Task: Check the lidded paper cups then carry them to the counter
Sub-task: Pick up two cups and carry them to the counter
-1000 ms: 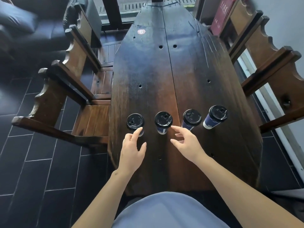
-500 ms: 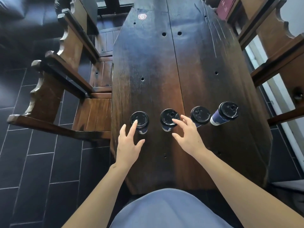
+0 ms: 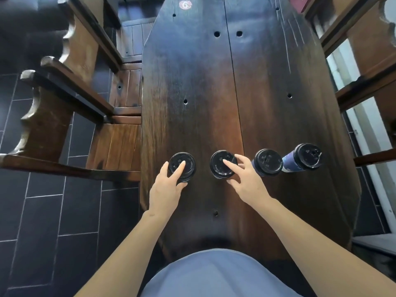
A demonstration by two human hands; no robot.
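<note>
Several dark blue paper cups with black lids stand in a row across the near part of a dark wooden table (image 3: 214, 93). My left hand (image 3: 166, 189) rests its index finger on the lid of the leftmost cup (image 3: 188, 166), fingers spread around the rim. My right hand (image 3: 244, 181) presses its index finger on the lid of the second cup (image 3: 218, 166), thumb and other fingers apart beside it. The third cup (image 3: 267, 165) and the rightmost cup (image 3: 304, 160) stand untouched to the right.
Heavy carved wooden chairs flank the table: one on the left (image 3: 70, 116), another on the right (image 3: 364, 86). Dark floor tiles (image 3: 53, 221) lie to the left. A red object (image 3: 306, 3) sits at the table's far right corner.
Both hands moved forward from just short of the cups onto the lids of the two left cups. The camera has come closer over the table.
</note>
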